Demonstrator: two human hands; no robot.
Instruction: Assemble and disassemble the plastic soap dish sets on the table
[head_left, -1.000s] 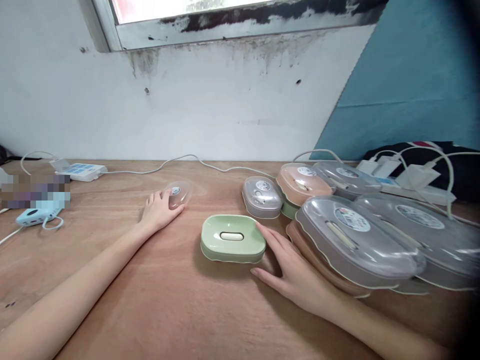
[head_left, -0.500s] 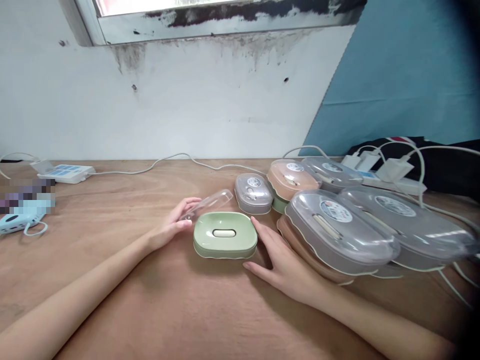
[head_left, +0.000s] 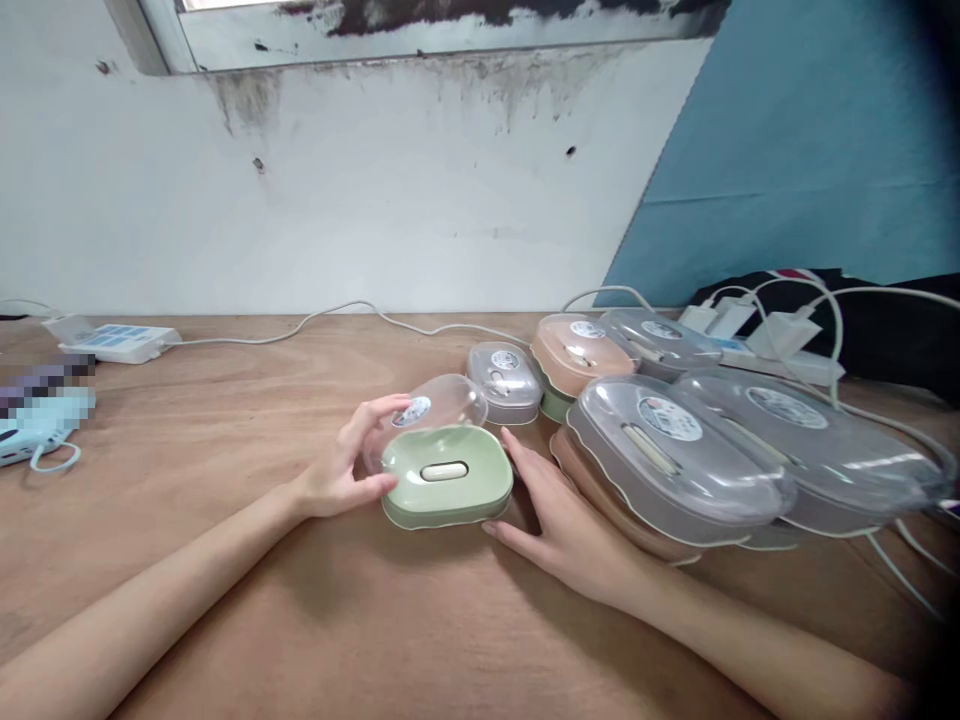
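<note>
In the middle of the table is a small green oval box (head_left: 450,505) with a pale slot-shaped insert in its top. My right hand (head_left: 559,515) grips the box's right end, index finger at the far corner and thumb at the near one. My left hand (head_left: 352,460) is at the opposite end, fingers apart, with its thumb tip at the box's left edge. Just behind the box lies a clear plastic lid (head_left: 450,400) with a round label; my left index finger reaches over it near the label.
Several lidded boxes stand to the right: a small grey one (head_left: 504,385), a peach one (head_left: 583,350) and larger grey ones (head_left: 682,455). Power strips with white cables lie at left (head_left: 124,342) and right (head_left: 795,362). A light-blue device (head_left: 45,425) sits far left.
The clear lid has gone from tilted up in my left hand to lying behind the green box. My left hand has opened and come to the box's left end. The box has shifted slightly nearer.
</note>
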